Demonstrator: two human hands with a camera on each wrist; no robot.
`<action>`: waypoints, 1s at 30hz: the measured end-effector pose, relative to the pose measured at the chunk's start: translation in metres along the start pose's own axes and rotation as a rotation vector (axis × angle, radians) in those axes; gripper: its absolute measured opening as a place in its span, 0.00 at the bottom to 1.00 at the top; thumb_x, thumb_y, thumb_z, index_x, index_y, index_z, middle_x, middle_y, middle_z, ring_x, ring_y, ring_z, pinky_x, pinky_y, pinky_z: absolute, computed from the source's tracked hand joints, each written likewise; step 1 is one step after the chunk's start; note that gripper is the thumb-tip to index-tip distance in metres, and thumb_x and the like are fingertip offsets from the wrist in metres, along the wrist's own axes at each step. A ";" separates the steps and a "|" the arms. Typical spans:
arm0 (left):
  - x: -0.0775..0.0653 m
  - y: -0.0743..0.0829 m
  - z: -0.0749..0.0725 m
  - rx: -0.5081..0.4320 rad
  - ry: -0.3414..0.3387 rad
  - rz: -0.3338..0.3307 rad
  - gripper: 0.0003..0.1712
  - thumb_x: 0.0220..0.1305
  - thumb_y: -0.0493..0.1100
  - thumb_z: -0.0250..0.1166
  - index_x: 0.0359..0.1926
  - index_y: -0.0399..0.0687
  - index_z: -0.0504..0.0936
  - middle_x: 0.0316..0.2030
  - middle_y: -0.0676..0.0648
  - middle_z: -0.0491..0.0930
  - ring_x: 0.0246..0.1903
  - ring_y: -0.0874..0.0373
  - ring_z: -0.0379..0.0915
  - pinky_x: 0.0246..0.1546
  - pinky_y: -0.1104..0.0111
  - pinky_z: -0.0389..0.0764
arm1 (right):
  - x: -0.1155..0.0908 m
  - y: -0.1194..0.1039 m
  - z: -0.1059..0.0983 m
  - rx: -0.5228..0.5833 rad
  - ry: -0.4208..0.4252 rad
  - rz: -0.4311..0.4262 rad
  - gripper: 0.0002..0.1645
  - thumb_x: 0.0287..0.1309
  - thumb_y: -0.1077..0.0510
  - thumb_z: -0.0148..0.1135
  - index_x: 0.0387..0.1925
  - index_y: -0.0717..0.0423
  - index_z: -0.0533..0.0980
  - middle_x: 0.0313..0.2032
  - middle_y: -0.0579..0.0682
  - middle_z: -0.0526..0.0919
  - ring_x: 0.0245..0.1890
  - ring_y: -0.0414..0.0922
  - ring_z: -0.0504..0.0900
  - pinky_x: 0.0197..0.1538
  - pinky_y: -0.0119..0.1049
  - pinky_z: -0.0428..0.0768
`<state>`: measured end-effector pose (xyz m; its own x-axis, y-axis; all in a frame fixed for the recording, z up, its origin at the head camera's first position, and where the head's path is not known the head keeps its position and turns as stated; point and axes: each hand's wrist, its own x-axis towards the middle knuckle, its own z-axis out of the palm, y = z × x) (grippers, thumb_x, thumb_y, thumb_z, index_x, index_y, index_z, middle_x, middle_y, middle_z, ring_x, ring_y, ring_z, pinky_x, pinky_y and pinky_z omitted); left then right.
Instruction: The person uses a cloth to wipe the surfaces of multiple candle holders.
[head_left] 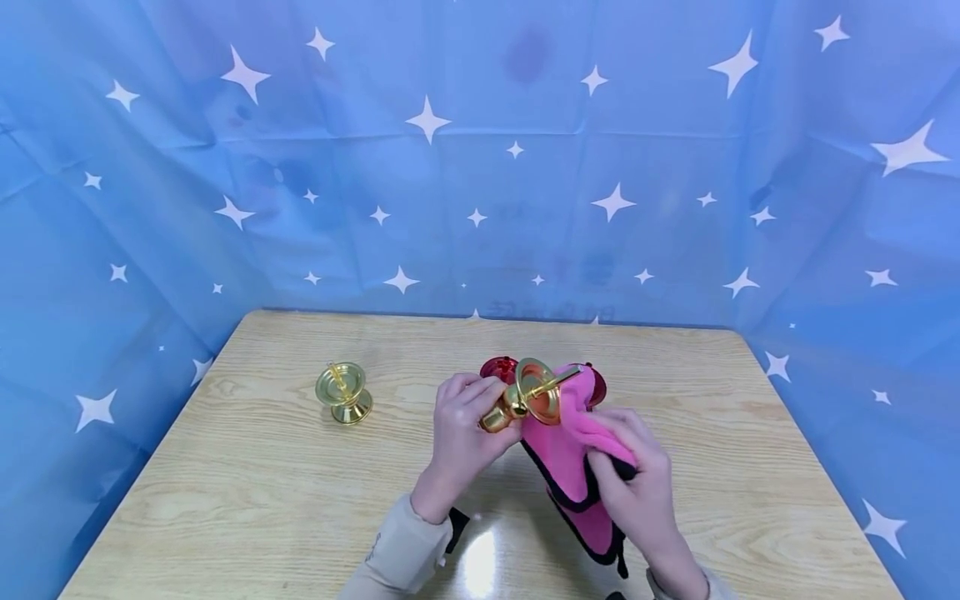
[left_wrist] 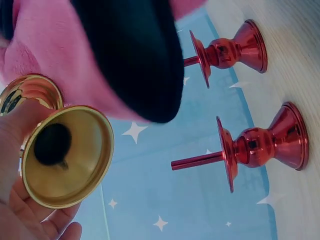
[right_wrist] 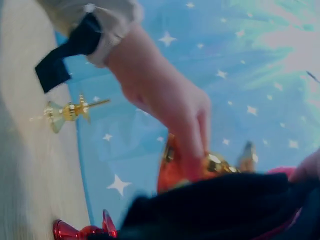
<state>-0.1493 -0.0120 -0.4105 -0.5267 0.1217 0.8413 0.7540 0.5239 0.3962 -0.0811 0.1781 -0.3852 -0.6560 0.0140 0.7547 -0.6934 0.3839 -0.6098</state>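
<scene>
Gripping one gold candlestick (head_left: pixel 517 403) in the head view, the left hand (head_left: pixel 467 421) has its fingers curled round the foot, and the piece is tilted above the table (head_left: pixel 247 467), its single dish and single spike aimed to the upper right. The right hand (head_left: pixel 633 479) pinches one pink cloth (head_left: pixel 551 458) with black edging between thumb and fingers; the cloth hangs in two flaps, and its upper part reaches up beside the dish. Of four candlesticks in all, two are gold and two are red: the second gold candlestick (head_left: pixel 347 393) stands alone to the left, well apart from the hands, while the two red candlesticks (head_left: pixel 598 386) show only in part behind the held one and the cloth. Two pale sleeves (head_left: pixel 408 542) enter from below, and one blue backdrop (head_left: pixel 480 250) with many white stars rises behind the table. From the left wrist, one gold candlestick is seen with its hollow foot turned to the camera and fingers round it, the cloth close above; both red candlesticks stand upright on the table, near each other yet apart, each with one dish. From the right wrist, one gold candlestick stands on the table, another is held behind the cloth's blurred dark edge, and one red candlestick is cut off below; one black strap (right_wrist: pixel 70 52) hangs by the left sleeve.
</scene>
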 end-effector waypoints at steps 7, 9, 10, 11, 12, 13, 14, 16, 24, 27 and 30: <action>0.001 0.000 -0.001 -0.168 -0.046 0.022 0.14 0.36 0.38 0.72 0.32 0.45 0.85 0.34 0.49 0.85 0.35 0.55 0.73 0.40 0.60 0.70 | 0.006 0.005 0.003 -0.155 0.003 -0.138 0.21 0.36 0.74 0.56 0.38 0.66 0.81 0.36 0.59 0.78 0.39 0.39 0.75 0.43 0.21 0.71; 0.001 0.000 -0.002 -0.230 -0.080 0.027 0.15 0.36 0.37 0.72 0.33 0.44 0.85 0.34 0.49 0.85 0.34 0.57 0.72 0.40 0.61 0.69 | 0.010 0.010 0.001 -0.166 0.002 -0.150 0.19 0.37 0.73 0.56 0.37 0.66 0.81 0.36 0.60 0.78 0.39 0.39 0.75 0.44 0.20 0.71; 0.001 0.001 -0.003 -0.258 -0.101 0.029 0.15 0.36 0.37 0.72 0.33 0.45 0.85 0.34 0.49 0.85 0.34 0.57 0.71 0.41 0.62 0.69 | 0.012 0.012 0.000 -0.163 0.000 -0.160 0.18 0.37 0.73 0.56 0.36 0.66 0.81 0.35 0.61 0.78 0.39 0.40 0.75 0.45 0.21 0.70; 0.001 0.001 -0.003 -0.285 -0.128 0.022 0.15 0.36 0.37 0.72 0.33 0.46 0.85 0.34 0.50 0.85 0.34 0.58 0.71 0.40 0.63 0.69 | 0.014 0.015 -0.001 -0.156 -0.008 -0.171 0.17 0.39 0.73 0.56 0.36 0.66 0.81 0.35 0.61 0.78 0.39 0.41 0.75 0.46 0.21 0.71; 0.001 0.002 -0.004 -0.315 -0.156 0.016 0.16 0.36 0.37 0.72 0.33 0.46 0.85 0.34 0.51 0.85 0.34 0.58 0.70 0.40 0.64 0.68 | 0.016 0.017 -0.002 -0.149 -0.018 -0.180 0.14 0.42 0.71 0.57 0.35 0.66 0.81 0.35 0.61 0.78 0.40 0.42 0.75 0.46 0.22 0.71; 0.001 0.002 -0.004 -0.341 -0.182 0.013 0.16 0.35 0.37 0.72 0.33 0.46 0.86 0.34 0.51 0.85 0.34 0.59 0.70 0.40 0.65 0.68 | 0.018 0.020 -0.002 -0.144 -0.027 -0.190 0.12 0.45 0.70 0.58 0.35 0.66 0.81 0.35 0.62 0.78 0.40 0.43 0.75 0.47 0.22 0.71; 0.001 0.003 -0.005 -0.363 -0.210 0.005 0.16 0.36 0.37 0.72 0.34 0.47 0.86 0.34 0.52 0.85 0.34 0.59 0.70 0.40 0.66 0.67 | 0.020 0.021 -0.003 -0.141 -0.036 -0.197 0.11 0.46 0.69 0.58 0.34 0.65 0.80 0.36 0.62 0.77 0.40 0.44 0.75 0.47 0.22 0.70; 0.001 0.005 -0.005 -0.393 -0.250 -0.010 0.16 0.36 0.38 0.72 0.33 0.48 0.86 0.33 0.53 0.85 0.34 0.60 0.69 0.40 0.67 0.67 | 0.024 0.024 -0.004 -0.138 -0.051 -0.205 0.10 0.48 0.68 0.58 0.34 0.65 0.80 0.36 0.62 0.77 0.40 0.45 0.75 0.48 0.23 0.70; -0.001 0.006 -0.002 -0.394 -0.188 -0.074 0.17 0.38 0.37 0.73 0.36 0.46 0.86 0.34 0.52 0.85 0.34 0.58 0.70 0.38 0.66 0.69 | 0.024 0.020 -0.002 -0.161 -0.023 -0.158 0.17 0.36 0.76 0.58 0.33 0.65 0.81 0.34 0.59 0.79 0.37 0.42 0.76 0.43 0.22 0.71; 0.000 0.006 -0.002 -0.340 -0.139 -0.101 0.17 0.37 0.38 0.74 0.35 0.45 0.86 0.34 0.51 0.85 0.34 0.58 0.70 0.39 0.64 0.68 | 0.022 0.014 -0.002 -0.178 -0.014 -0.151 0.18 0.34 0.75 0.57 0.33 0.65 0.81 0.32 0.58 0.79 0.36 0.41 0.75 0.38 0.22 0.71; 0.001 0.006 -0.001 -0.271 -0.110 -0.106 0.14 0.37 0.40 0.74 0.32 0.46 0.85 0.34 0.52 0.85 0.34 0.58 0.70 0.40 0.63 0.68 | 0.018 0.005 -0.002 -0.193 -0.015 -0.145 0.19 0.33 0.75 0.57 0.33 0.64 0.81 0.32 0.56 0.79 0.35 0.40 0.75 0.36 0.22 0.71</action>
<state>-0.1447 -0.0095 -0.4072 -0.6364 0.1768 0.7508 0.7618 0.2969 0.5758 -0.0961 0.1818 -0.3741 -0.5594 -0.0672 0.8262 -0.7113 0.5506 -0.4369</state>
